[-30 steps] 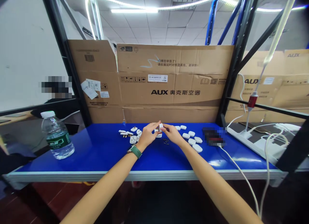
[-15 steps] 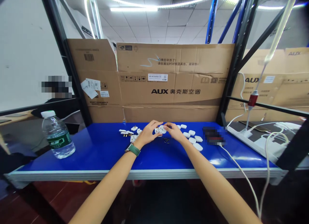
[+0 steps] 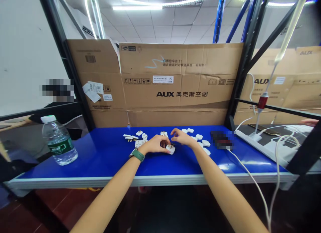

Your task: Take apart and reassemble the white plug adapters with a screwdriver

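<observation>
My left hand [image 3: 156, 144] is closed at the fingertips on a white plug [image 3: 171, 149], its pins pointing up, low over the blue tabletop. My right hand [image 3: 181, 137] hovers just right of it with fingers curled inward; whatever is between its fingertips is too small to make out. A few small dark screws [image 3: 173, 144] lie below the right fingertips, partly behind the plug. Behind my left hand stands another white plug part [image 3: 164, 133] with upright pins. More white plug parts [image 3: 138, 143] lie in a group left of my left hand, some with brass pins.
Several white plug covers [image 3: 206, 143] lie right of my right hand. Beyond them is a dark, blurred device [image 3: 222, 140] with a white cable. A water bottle [image 3: 59, 141] stands at left. A cardboard sheet [image 3: 175, 109] walls the table's back; a power strip [image 3: 263, 146] is at right.
Both hands held white plug parts close together before. Now my left hand has come nearer with one plug, a pinned part stands behind, and my right hand has moved apart from the plug.
</observation>
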`<action>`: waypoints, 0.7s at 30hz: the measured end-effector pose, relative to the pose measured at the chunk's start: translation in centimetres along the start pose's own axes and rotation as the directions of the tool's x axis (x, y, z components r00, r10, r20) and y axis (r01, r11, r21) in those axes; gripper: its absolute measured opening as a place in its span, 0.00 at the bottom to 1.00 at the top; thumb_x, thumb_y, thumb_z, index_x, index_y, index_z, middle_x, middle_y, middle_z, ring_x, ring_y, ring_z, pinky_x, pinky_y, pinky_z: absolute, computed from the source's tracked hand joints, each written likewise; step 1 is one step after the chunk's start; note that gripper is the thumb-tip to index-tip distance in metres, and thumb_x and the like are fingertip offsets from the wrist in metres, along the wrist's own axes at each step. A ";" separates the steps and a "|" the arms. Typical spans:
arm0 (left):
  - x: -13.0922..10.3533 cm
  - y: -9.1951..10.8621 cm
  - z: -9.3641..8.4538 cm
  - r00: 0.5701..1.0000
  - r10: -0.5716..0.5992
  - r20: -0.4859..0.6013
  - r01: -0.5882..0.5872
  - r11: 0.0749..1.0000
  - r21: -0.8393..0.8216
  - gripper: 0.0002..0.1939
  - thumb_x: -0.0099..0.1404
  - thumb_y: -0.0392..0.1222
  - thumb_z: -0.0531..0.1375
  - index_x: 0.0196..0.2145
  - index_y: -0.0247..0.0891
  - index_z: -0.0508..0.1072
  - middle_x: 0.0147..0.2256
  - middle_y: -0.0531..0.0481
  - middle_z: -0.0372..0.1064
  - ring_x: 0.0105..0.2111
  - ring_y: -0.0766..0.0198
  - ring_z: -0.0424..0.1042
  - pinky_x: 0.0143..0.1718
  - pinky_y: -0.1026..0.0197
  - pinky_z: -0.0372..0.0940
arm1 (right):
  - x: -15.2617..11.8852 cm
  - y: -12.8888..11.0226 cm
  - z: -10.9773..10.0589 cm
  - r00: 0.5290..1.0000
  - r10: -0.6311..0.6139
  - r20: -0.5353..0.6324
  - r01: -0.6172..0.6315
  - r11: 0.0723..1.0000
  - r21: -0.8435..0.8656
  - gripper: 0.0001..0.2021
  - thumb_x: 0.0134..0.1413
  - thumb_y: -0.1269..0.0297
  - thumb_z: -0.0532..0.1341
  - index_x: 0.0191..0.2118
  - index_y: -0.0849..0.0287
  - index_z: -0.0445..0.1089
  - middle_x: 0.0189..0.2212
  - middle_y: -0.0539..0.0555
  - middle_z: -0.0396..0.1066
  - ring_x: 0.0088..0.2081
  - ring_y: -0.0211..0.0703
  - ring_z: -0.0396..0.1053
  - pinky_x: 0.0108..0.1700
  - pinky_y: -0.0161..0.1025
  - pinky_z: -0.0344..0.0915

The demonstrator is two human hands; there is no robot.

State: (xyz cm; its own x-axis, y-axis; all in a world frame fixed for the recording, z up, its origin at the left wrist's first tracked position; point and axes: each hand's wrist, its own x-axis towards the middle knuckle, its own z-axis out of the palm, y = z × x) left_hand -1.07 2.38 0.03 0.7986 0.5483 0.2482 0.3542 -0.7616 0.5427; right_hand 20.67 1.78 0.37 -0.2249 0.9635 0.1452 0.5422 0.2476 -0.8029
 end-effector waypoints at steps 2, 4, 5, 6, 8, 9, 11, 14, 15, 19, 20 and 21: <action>0.0 -0.2 0.1 1.000 -0.009 0.027 0.010 1.000 -0.008 0.23 0.54 0.52 0.72 0.43 0.38 0.77 0.35 0.50 0.75 0.33 0.65 0.71 0.36 0.64 0.65 | 0.2 0.0 -0.1 0.992 -0.034 -0.124 0.037 0.999 0.021 0.15 0.54 0.67 0.60 0.48 0.57 0.68 0.32 0.49 0.71 0.24 0.34 0.62 0.26 0.32 0.59; 0.0 -0.3 0.2 0.999 -0.014 0.040 0.014 1.000 0.001 0.28 0.49 0.53 0.74 0.45 0.39 0.77 0.37 0.51 0.75 0.34 0.64 0.71 0.36 0.64 0.65 | 0.5 0.3 -0.2 0.972 -0.127 -0.196 0.118 0.991 -0.057 0.10 0.55 0.69 0.59 0.43 0.58 0.71 0.34 0.51 0.73 0.29 0.37 0.67 0.32 0.33 0.64; 0.0 -0.4 0.3 0.999 -0.014 0.041 0.014 1.000 0.011 0.30 0.47 0.54 0.75 0.45 0.39 0.77 0.37 0.51 0.74 0.34 0.64 0.70 0.36 0.64 0.64 | 0.6 0.5 -0.2 0.964 -0.177 -0.197 0.154 0.980 -0.129 0.07 0.54 0.70 0.59 0.39 0.59 0.73 0.34 0.52 0.75 0.32 0.39 0.69 0.36 0.34 0.65; 0.0 -0.4 0.3 0.999 -0.013 0.043 0.011 1.000 0.025 0.31 0.46 0.54 0.75 0.45 0.39 0.77 0.38 0.51 0.74 0.35 0.63 0.70 0.37 0.64 0.64 | 0.7 0.7 -0.2 0.962 -0.210 -0.174 0.172 0.963 -0.209 0.06 0.53 0.72 0.60 0.36 0.59 0.74 0.34 0.53 0.76 0.34 0.41 0.71 0.39 0.35 0.65; 0.0 -0.4 0.3 0.999 -0.007 0.048 0.004 0.999 0.054 0.29 0.49 0.55 0.74 0.45 0.39 0.77 0.37 0.50 0.74 0.35 0.64 0.69 0.36 0.64 0.63 | 0.8 1.2 0.0 0.975 -0.204 -0.092 0.160 0.923 -0.351 0.04 0.52 0.72 0.63 0.32 0.60 0.77 0.33 0.55 0.78 0.36 0.43 0.73 0.41 0.36 0.65; 0.0 -0.4 0.3 0.999 -0.002 0.052 -0.001 0.998 0.065 0.26 0.51 0.56 0.73 0.44 0.39 0.77 0.37 0.50 0.74 0.34 0.64 0.69 0.36 0.64 0.62 | 0.9 1.5 0.2 0.983 -0.174 -0.059 0.136 0.902 -0.409 0.04 0.52 0.71 0.65 0.33 0.59 0.78 0.33 0.55 0.78 0.36 0.44 0.73 0.40 0.36 0.65; 0.0 -0.4 0.3 0.998 0.010 0.059 -0.015 0.997 0.081 0.22 0.56 0.55 0.70 0.43 0.38 0.77 0.35 0.51 0.73 0.33 0.65 0.68 0.34 0.65 0.61 | 1.0 1.9 0.5 0.993 -0.110 -0.031 0.080 0.863 -0.499 0.03 0.52 0.66 0.67 0.34 0.58 0.79 0.34 0.56 0.79 0.37 0.45 0.75 0.39 0.35 0.65; 0.0 -0.4 0.2 0.998 0.010 0.057 -0.016 0.994 0.107 0.19 0.56 0.53 0.69 0.40 0.37 0.76 0.34 0.52 0.73 0.31 0.66 0.68 0.32 0.65 0.61 | 1.1 2.3 1.1 0.997 -0.072 -0.040 0.037 0.828 -0.560 0.05 0.51 0.64 0.68 0.34 0.57 0.80 0.34 0.57 0.79 0.37 0.46 0.75 0.38 0.35 0.65; -0.1 -0.4 0.2 0.999 0.003 0.049 -0.009 0.993 0.121 0.19 0.56 0.52 0.69 0.39 0.37 0.76 0.33 0.52 0.72 0.31 0.66 0.68 0.32 0.65 0.60 | 1.2 2.3 1.3 0.996 -0.075 -0.042 0.038 0.825 -0.564 0.04 0.51 0.64 0.68 0.34 0.57 0.80 0.34 0.57 0.79 0.37 0.46 0.76 0.37 0.35 0.64; -0.2 -0.4 0.0 1.000 -0.029 0.009 0.026 0.982 0.188 0.17 0.55 0.51 0.69 0.37 0.38 0.74 0.32 0.53 0.72 0.31 0.66 0.69 0.32 0.65 0.60 | 1.2 2.1 1.5 0.993 -0.106 -0.049 0.060 0.819 -0.571 0.04 0.51 0.67 0.67 0.33 0.58 0.79 0.34 0.58 0.79 0.37 0.46 0.76 0.38 0.34 0.64; -0.2 -0.3 0.0 0.999 -0.038 0.003 0.036 0.979 0.200 0.17 0.55 0.51 0.69 0.37 0.38 0.74 0.32 0.53 0.72 0.31 0.65 0.69 0.31 0.65 0.60 | 1.1 2.0 1.4 0.992 -0.117 -0.054 0.065 0.817 -0.572 0.04 0.52 0.68 0.65 0.34 0.58 0.79 0.35 0.58 0.79 0.37 0.46 0.76 0.38 0.34 0.64; -0.2 -0.4 0.0 0.999 -0.048 0.000 0.047 0.977 0.207 0.18 0.55 0.53 0.69 0.37 0.38 0.74 0.32 0.53 0.72 0.31 0.65 0.69 0.31 0.65 0.59 | 1.1 1.8 1.3 0.989 -0.134 -0.065 0.073 0.818 -0.571 0.06 0.54 0.68 0.64 0.36 0.58 0.79 0.35 0.58 0.80 0.38 0.46 0.76 0.39 0.35 0.64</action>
State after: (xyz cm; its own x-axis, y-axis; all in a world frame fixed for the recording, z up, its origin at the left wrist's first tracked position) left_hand -1.34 2.52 -0.24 0.7804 0.5845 0.2221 0.4845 -0.7898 0.3761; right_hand 20.35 3.16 -1.67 -0.2424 0.9263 0.2883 0.8892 0.3310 -0.3159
